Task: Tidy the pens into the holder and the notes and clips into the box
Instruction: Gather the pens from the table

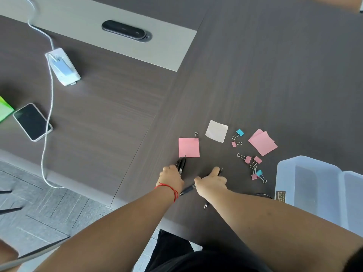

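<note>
My left hand is closed around a bundle of black pens whose ends stick out just below a pink sticky note. My right hand grips a single black pen that lies across the table under it. Another pen tip shows beneath my right forearm. A white note and a stack of pink notes lie farther out. Pink and blue binder clips are scattered between the notes and the clear plastic box at the right. No pen holder is in view.
A phone lies at the left beside a green object. A white charger block with its cable trails off the table's left edge. A black cable port sits in the grey strip at the back. The dark table stretches to the right.
</note>
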